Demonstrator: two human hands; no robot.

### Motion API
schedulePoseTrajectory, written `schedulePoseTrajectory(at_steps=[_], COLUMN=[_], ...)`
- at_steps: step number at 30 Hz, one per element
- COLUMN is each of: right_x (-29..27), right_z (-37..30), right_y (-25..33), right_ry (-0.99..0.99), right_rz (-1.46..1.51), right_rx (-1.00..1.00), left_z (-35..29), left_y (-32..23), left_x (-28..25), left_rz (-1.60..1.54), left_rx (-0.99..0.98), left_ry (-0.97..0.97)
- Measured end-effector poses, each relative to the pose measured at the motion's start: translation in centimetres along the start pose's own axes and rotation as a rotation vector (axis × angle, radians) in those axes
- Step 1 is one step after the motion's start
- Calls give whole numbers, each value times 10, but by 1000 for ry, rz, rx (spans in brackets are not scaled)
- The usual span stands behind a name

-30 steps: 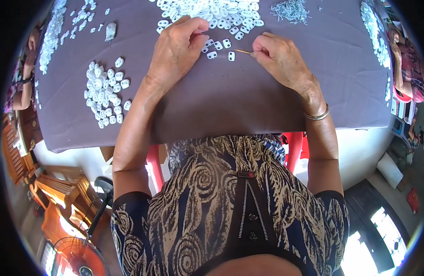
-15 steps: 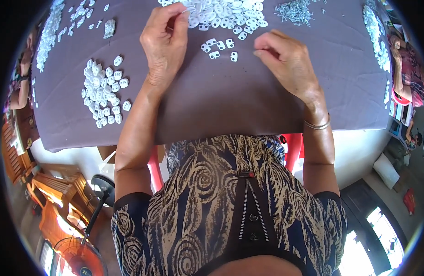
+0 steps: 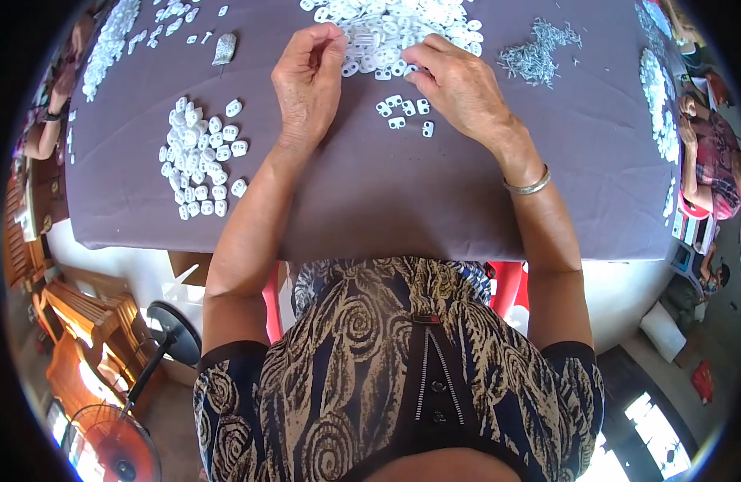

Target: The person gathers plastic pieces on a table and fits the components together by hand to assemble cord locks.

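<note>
My left hand (image 3: 310, 84) is closed, thumb and forefinger pinched together at the left edge of a pile of white plastic pieces with two holes (image 3: 447, 20). What the pinch holds is too small to make out. At the near edge of that pile, my right hand (image 3: 467, 88) closes its thumb and forefinger about one white two-holed piece (image 3: 410, 71). Several loose two-holed pieces (image 3: 408, 107) lie on the cloth between my hands. Left of my left forearm spreads a group of thicker white assembled-looking pieces (image 3: 198, 153).
A brown cloth covers the table (image 3: 386, 201). Small silvery pins (image 3: 539, 56) lie heaped at the right. A small grey pouch-like object (image 3: 224, 48) is at the left. More white pieces line both far sides, near other people's arms. A fan (image 3: 113, 450) stands at lower left.
My right hand has moved left and away from me, from beside the loose pieces to the pile's near edge. My left hand stays pinched near the pile. The whole view has shifted slightly.
</note>
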State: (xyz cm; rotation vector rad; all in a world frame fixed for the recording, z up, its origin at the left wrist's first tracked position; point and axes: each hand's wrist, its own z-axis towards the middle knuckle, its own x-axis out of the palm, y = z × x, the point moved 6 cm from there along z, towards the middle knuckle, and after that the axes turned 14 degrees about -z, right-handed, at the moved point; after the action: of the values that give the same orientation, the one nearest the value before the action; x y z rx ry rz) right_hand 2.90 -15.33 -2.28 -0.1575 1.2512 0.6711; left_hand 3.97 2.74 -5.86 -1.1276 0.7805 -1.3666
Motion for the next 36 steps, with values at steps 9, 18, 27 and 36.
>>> schedulePoseTrajectory(at_steps=[9,18,27,36], right_x=[1,10,11,-5], right_z=[-15,4,8,8], right_y=[-8,4,12,15], right_ry=[130,26,8,-149], right_rz=[100,114,73,278], right_rx=[-28,-22,-50,75], left_z=[6,1,2,-1], left_y=[8,7,2,-13], left_x=[-8,-4,2,20], left_rz=[-17,33,-10,-75], left_rx=[14,69,68,45], left_ry=[8,19,58,243])
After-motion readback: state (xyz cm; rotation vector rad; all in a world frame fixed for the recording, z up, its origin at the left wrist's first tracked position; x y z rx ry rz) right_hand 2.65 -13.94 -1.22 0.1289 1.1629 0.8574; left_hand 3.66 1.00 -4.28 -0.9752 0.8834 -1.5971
